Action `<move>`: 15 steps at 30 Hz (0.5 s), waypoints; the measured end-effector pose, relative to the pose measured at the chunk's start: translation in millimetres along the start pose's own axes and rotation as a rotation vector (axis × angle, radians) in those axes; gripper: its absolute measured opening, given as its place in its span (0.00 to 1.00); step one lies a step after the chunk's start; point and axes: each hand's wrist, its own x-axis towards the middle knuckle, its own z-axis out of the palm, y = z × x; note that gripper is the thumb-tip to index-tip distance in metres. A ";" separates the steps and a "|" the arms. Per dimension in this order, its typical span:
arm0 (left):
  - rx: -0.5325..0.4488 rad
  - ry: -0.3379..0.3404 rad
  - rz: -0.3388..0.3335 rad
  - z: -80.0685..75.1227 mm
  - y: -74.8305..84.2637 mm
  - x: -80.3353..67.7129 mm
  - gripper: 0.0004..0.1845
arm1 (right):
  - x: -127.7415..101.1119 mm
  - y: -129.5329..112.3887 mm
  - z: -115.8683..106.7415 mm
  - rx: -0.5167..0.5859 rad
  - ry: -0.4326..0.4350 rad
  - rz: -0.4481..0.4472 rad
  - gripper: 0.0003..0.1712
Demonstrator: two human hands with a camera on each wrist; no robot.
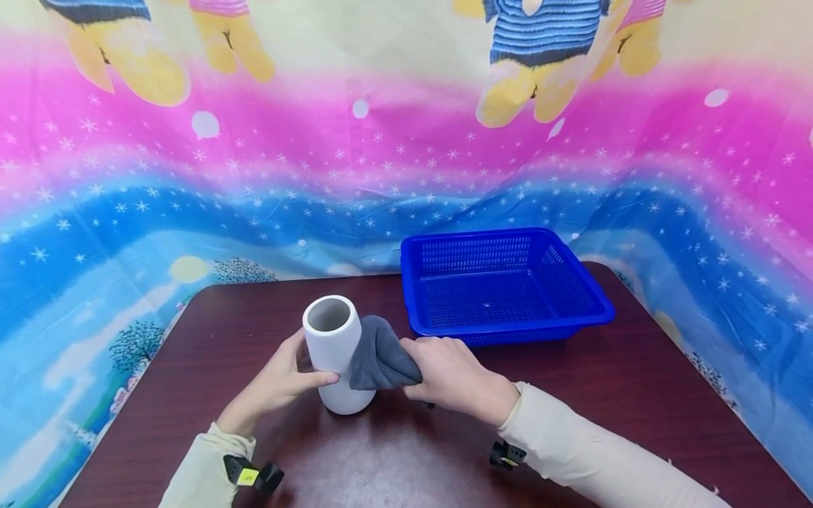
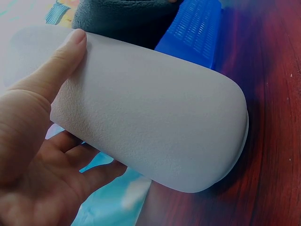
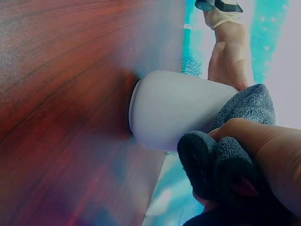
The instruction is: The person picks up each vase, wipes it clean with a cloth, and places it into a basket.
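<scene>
Close to the camera, reaching over the dark red table (image 1: pixel 184 367) in pale sleeves (image 1: pixel 591 441). Curling the left hand (image 1: pixel 282 381) around the white vase (image 1: pixel 332 351), laying the thumb across its near side and the fingers behind. Holding it upright near the table's middle, leaving contact between base and wood hard to tell. Pinching a bunched grey cloth (image 1: pixel 381 356) in the closed-up right hand (image 1: pixel 451 374), touching it to the vase's right side. Beyond, seeing a blue perforated basket (image 1: pixel 508 329) near the back edge; farthest, facing a pink-and-blue snowflake backdrop (image 1: pixel 356 155).
</scene>
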 end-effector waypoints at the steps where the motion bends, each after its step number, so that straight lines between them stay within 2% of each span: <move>1: 0.000 0.000 0.001 -0.1 0.1 0.0 0.40 | -0.1 0.2 1.0 -0.001 0.001 -0.002 0.19; 15: -0.032 -0.006 -0.018 0.5 0.9 -0.2 0.39 | -2.9 1.5 12.4 -0.030 -0.023 -0.010 0.20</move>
